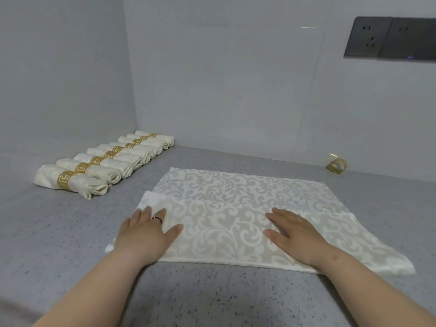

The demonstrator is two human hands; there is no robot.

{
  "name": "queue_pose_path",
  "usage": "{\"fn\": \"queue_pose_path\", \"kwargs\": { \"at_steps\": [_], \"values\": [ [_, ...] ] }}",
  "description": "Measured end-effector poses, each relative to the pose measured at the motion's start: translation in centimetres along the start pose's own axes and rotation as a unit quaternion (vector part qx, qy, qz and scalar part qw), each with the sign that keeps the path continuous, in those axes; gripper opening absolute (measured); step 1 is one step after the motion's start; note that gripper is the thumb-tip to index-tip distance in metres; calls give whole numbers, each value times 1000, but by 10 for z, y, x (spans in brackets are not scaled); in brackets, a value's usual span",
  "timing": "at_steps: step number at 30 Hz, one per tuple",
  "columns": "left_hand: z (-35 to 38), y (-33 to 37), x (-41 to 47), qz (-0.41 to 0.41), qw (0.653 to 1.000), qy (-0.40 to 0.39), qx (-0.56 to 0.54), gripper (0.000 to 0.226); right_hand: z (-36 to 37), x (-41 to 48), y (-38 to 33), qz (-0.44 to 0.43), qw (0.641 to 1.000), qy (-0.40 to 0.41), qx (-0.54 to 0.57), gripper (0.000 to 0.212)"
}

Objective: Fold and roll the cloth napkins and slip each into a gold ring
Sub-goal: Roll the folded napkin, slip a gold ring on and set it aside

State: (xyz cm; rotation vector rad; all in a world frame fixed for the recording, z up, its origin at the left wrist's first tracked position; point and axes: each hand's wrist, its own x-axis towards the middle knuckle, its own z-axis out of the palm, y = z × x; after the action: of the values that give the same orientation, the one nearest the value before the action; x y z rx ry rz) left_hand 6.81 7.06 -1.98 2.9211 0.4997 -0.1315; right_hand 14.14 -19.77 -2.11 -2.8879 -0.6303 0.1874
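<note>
both grips flat, released, on napkin (236, 208); rolled napkins (103, 161) left, gold ring (337, 165) right

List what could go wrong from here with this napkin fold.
1. The folded flap of the napkin looks skewed: its left corner juts past the layer below, so the roll may come out uneven.
2. Both the left hand and right hand press flat; lifting them may let the fold spring open.
3. The loose gold ring lies far off by the wall, so fetching it may mean letting go of the roll.

Right socket plate (411, 38) edge-cropped
</note>
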Motion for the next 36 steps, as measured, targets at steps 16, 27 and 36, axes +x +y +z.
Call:
{"fn": "queue_pose_path", "kwargs": {
  "at_steps": [16,27,36],
  "values": [
    [-11,39,5,112,990,88,-17,52,-1,-6,-7,7,1000,13,4,53],
    [17,68,23,187,974,128,-23,42,-36,33,-3,46,992,58,103,23],
    [24,63,36,220,962,158,-13,60,-42,152,30,126,989,57,-46,43]
  ]
}}
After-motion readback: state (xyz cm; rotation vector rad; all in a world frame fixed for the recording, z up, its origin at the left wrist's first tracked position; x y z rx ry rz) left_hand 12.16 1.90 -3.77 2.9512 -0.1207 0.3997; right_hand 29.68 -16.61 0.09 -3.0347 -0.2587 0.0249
